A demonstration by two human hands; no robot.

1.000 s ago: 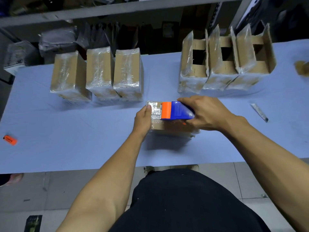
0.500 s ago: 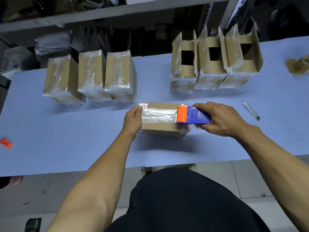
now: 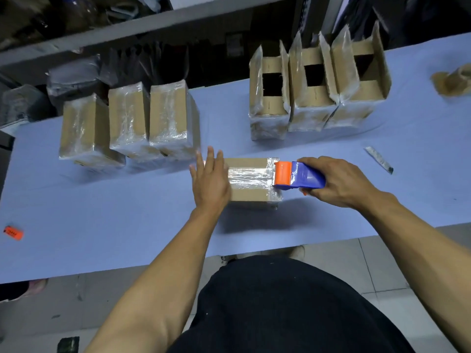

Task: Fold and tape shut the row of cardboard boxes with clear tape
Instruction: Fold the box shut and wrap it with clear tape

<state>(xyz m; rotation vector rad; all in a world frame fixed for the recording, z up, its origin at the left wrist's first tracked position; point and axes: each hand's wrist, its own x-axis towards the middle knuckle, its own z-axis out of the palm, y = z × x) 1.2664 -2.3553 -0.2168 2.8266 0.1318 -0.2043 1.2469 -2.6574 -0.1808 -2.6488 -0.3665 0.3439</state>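
A small cardboard box lies on the blue table in front of me, a strip of clear tape running along its top. My left hand lies flat with straight fingers over the box's left end. My right hand grips a blue tape dispenser whose orange roller sits at the box's right end. Three taped-shut boxes stand in a row at the back left. Three boxes with their flaps up stand in a row at the back right.
A small metal blade lies right of the dispenser. An orange object sits near the table's left edge. Crumpled brown material lies at the far right. Shelving with plastic-wrapped bundles runs behind the table.
The dispenser has travelled rightwards along the box top, laying tape to the right end. My left hand has opened out flat over the left end.
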